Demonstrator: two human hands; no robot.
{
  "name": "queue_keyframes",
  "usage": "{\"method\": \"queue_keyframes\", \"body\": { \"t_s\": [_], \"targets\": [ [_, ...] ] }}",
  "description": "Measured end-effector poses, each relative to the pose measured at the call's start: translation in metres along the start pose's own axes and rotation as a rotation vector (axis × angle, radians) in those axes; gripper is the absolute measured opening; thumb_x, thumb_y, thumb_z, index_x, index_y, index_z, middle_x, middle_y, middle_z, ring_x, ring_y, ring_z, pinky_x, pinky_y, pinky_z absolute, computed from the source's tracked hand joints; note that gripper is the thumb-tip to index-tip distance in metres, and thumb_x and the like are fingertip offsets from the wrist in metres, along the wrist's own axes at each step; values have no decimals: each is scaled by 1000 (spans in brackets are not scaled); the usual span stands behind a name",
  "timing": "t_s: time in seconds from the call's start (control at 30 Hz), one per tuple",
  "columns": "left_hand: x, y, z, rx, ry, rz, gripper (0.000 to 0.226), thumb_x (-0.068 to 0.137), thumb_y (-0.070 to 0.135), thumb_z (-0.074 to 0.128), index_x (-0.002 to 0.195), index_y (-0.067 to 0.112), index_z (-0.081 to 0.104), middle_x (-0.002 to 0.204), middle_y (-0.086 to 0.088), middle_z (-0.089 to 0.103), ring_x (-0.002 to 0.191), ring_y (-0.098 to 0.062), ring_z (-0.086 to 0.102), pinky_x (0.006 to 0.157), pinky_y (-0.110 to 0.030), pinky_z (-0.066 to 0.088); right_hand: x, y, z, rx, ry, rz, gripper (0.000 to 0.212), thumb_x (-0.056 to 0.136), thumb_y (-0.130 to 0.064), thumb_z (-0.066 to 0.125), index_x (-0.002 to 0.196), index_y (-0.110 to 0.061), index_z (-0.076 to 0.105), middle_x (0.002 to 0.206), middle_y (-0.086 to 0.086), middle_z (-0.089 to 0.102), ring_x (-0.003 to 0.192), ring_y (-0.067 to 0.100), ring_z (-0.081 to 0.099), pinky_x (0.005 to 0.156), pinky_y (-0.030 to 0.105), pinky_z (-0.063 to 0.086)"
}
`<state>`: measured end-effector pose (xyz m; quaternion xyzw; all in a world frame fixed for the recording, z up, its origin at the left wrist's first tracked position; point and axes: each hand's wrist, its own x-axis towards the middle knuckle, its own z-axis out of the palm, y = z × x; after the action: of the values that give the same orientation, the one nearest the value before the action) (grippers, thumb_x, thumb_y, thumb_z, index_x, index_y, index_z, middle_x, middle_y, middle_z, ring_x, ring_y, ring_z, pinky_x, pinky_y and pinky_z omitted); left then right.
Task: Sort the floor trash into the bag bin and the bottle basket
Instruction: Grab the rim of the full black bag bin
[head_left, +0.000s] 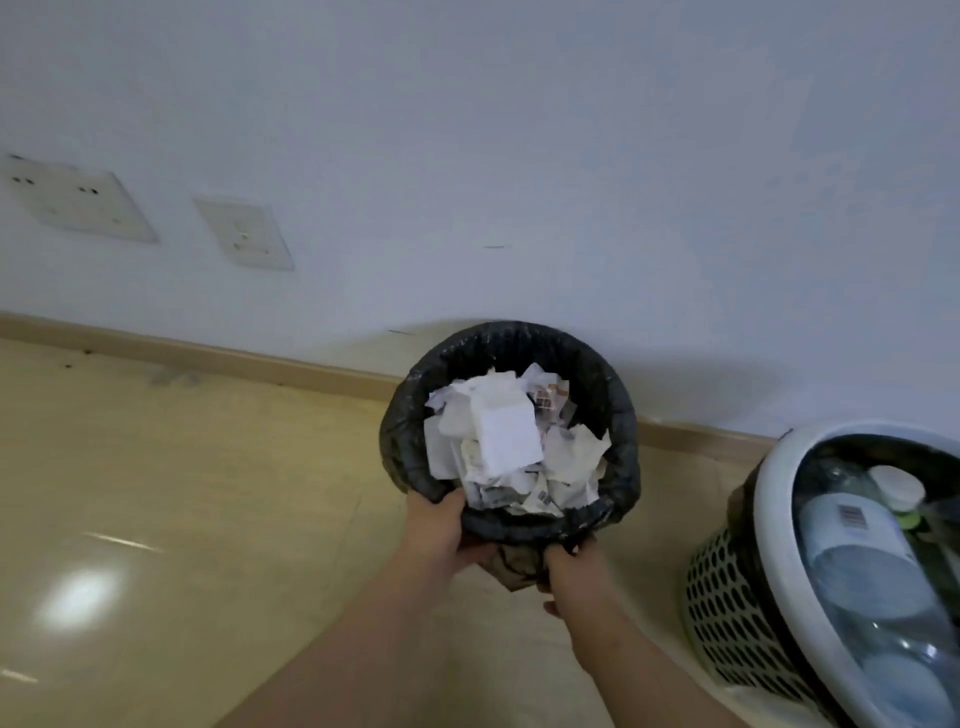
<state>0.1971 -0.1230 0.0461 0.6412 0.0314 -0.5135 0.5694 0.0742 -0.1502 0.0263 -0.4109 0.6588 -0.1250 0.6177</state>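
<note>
A small bin lined with a black bag (618, 415) is at the centre, full of crumpled white paper scraps (506, 441). My left hand (439, 530) grips the bin's near rim on its left side. My right hand (569, 577) holds the bag-covered wall just below the near rim, fingers curled round it. At the right edge stands a white perforated basket (727, 597) with a white rim, holding several clear plastic bottles (857, 551).
A white wall with two socket plates (244, 231) rises behind, and a tan skirting board (208, 353) runs along its foot. Glossy beige floor (182, 493) spreads to the left. The basket stands close to the bin's right.
</note>
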Motion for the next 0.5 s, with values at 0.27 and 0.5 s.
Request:
{"method": "queue_keyframes", "body": {
  "t_s": [0.27, 0.5],
  "targets": [
    [-10, -13, 32, -40, 59, -103, 41, 92, 15, 58, 130, 17, 42, 128, -13, 52, 97, -32, 55, 56, -37, 53, -53, -27, -83, 825, 201, 141, 47, 89, -51, 52, 128, -24, 48, 122, 6, 54, 99, 27, 56, 83, 38, 43],
    [-3, -13, 47, -28, 178, -172, 32, 94, -1, 49, 121, 12, 40, 134, -23, 45, 117, -44, 49, 70, -50, 49, -51, -44, -101, 1502, 544, 238, 38, 87, -41, 56, 115, -17, 47, 121, 9, 55, 79, 17, 57, 83, 29, 47]
  ]
}}
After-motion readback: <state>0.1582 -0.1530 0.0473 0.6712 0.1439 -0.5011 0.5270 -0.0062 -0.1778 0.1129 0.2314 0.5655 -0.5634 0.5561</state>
